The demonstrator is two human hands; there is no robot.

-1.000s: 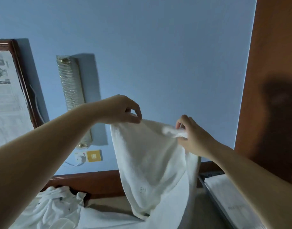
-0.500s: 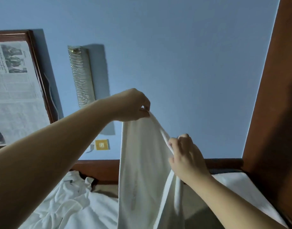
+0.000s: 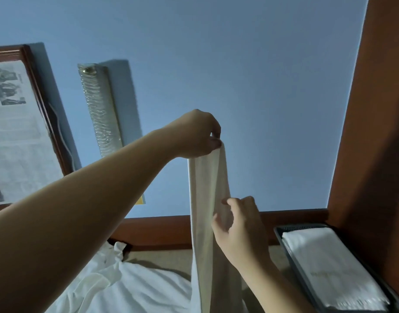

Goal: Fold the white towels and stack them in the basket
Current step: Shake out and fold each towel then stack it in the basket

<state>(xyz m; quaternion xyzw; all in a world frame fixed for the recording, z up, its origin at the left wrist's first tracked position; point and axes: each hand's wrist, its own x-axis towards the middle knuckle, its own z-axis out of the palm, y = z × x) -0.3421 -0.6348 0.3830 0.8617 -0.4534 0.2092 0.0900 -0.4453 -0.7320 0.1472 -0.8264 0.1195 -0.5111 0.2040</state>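
Nearest you, at the bottom left, a heap of loose white towels (image 3: 117, 288) lies crumpled on the beige surface (image 3: 162, 258); whether that is a bed or a desk, you cannot tell from here. Just beside the heap, the towel (image 3: 205, 222) you're working on hangs straight down in a long narrow strip, its lower end running out of the bottom of the view. Your right hand (image 3: 241, 231) is partway up that strip, fingers curled around its right edge, a closed grip on the cloth. Over on your right, a dark basket (image 3: 282, 233) sits near the wooden panel (image 3: 374, 154), with a folded white towel (image 3: 329, 274) lying flat inside it, well apart from the strip. Higher up, your left hand (image 3: 198, 136) pinches the very top of the towel between thumb and fingertips, arm stretched out, holding it up. Behind everything, a wooden rail (image 3: 158, 229) runs below the blue wall (image 3: 239, 64), which carries a ribbed wall lamp (image 3: 99, 109) and a framed newspaper page (image 3: 15, 132) on the left.
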